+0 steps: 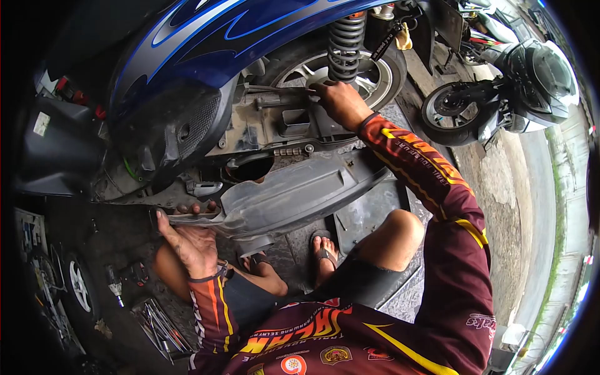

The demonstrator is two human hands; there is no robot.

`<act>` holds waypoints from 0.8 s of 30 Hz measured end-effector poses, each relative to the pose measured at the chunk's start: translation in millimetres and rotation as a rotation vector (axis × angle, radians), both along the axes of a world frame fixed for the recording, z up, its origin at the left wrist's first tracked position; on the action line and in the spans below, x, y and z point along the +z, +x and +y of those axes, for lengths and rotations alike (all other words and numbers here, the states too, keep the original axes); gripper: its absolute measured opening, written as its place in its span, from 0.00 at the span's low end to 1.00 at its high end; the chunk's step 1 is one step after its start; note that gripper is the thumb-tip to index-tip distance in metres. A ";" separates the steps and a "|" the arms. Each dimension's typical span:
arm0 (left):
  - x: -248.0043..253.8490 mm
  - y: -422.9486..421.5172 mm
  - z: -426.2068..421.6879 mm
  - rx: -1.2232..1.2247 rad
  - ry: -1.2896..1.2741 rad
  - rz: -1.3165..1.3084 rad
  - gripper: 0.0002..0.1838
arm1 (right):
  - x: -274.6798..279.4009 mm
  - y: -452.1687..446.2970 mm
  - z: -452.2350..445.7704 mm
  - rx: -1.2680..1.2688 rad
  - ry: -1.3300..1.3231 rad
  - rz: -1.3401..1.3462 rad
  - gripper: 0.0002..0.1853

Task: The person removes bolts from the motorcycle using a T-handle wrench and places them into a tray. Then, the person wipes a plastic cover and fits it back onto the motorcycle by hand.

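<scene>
A long grey plastic scooter cover (284,197) lies tilted over my lap, beside the scooter's engine casing (275,122). My left hand (192,247) grips the narrow left end of this cover, thumb on the near side and fingertips curled over the far edge. My right hand (345,107) reaches to the rear of the engine, just below the coil-spring shock absorber (345,47). Its fingers are bent and pressed together at a dark part; what they hold is hidden. Above them hangs the scooter's blue body panel (250,25).
Behind the shock stands the rear wheel (381,78). A grey tray (372,212) lies by my knee. On the left floor are a tool tray (159,328), a power tool (134,273) and a loose wheel (78,284). Another motorcycle (500,94) is parked at right.
</scene>
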State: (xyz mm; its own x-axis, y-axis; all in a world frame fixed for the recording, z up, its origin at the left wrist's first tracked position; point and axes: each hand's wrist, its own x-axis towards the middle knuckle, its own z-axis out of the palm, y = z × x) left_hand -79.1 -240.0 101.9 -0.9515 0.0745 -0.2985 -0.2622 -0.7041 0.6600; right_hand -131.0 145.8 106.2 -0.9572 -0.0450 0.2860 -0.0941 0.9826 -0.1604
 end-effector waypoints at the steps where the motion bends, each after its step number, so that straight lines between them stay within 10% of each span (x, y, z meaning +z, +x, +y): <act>1: -2.1 -0.8 -0.9 -0.016 0.002 0.007 0.28 | 5.0 4.4 -3.0 0.004 -0.030 -0.021 0.15; 6: -3.6 -2.5 -1.7 -0.015 0.027 -0.048 0.28 | 23.9 -2.4 7.4 -0.019 -0.234 -0.422 0.09; 9: -5.6 -8.1 -3.4 -0.043 0.022 -0.117 0.27 | 28.9 -2.1 7.8 0.159 0.164 -0.373 0.09; 14: -6.8 -18.5 2.1 -0.137 -0.033 -0.133 0.40 | 41.3 0.9 18.3 0.150 -0.231 -0.406 0.12; 24: -2.5 -26.4 24.3 -0.206 -0.080 -0.140 0.45 | 33.7 12.8 23.8 0.240 -0.210 -0.421 0.17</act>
State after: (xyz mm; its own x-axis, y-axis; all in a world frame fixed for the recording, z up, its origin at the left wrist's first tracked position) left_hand -105.5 -215.8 99.3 -0.8674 0.2334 -0.4394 -0.4878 -0.5734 0.6583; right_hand -118.2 169.6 139.9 -0.9609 -0.2602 -0.0944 -0.1977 0.8839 -0.4239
